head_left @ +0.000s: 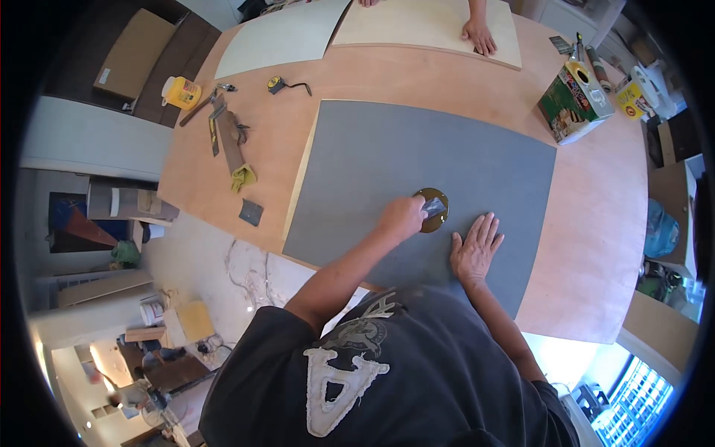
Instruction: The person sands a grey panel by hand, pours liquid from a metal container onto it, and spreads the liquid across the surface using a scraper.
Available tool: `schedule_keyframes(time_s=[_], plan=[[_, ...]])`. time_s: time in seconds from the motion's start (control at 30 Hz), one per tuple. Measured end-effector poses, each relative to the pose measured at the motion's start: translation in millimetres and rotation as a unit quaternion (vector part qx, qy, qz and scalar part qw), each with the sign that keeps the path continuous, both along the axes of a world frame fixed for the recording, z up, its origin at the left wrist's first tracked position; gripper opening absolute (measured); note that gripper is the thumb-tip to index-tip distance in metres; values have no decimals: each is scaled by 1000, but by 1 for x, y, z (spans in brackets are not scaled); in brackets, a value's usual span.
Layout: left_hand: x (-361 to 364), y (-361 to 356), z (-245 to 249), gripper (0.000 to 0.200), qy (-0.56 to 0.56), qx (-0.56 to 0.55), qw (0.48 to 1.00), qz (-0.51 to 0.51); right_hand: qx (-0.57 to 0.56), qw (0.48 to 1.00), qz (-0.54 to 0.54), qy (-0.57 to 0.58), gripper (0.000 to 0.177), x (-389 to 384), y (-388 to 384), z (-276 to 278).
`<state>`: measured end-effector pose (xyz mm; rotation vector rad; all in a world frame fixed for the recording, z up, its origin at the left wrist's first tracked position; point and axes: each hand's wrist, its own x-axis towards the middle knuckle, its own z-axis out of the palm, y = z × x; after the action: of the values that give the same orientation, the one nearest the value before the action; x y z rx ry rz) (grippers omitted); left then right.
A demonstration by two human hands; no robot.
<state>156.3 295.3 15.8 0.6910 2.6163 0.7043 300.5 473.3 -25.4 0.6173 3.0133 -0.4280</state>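
A large grey sheet (372, 164) lies on the wooden table before me, with a pale strip showing along its left edge. On it is a round puddle of dark amber liquid (426, 225). My left hand (404, 218) is closed around a small flat scraper (434, 207), whose blade is in or just over the puddle. Right of the puddle, my right hand (475, 252) rests palm down on the sheet with its fingers spread, holding nothing.
Another person's hand (480, 36) presses on a pale board (424, 30) across the table (588, 246). A green can (573, 104) stands far right. To the left lie a tape measure (276, 84), a dark square plate (251, 212), several tools and a yellow tub (181, 93).
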Motion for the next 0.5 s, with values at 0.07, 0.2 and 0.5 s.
schedule_keyframes(time_s=[0.07,0.2,0.5], plan=[[-25,-8,-5,27,-11,13,1000,-1,31,999,-3,-16,82,-1,-3,2],[-90,-39,-14,33,11,2,999,44,68,997,-2,-22,82,-3,-7,-3],[-201,-136,-44,30,101,-10,976,191,97,995,-1,-16,80,1,-9,-12]])
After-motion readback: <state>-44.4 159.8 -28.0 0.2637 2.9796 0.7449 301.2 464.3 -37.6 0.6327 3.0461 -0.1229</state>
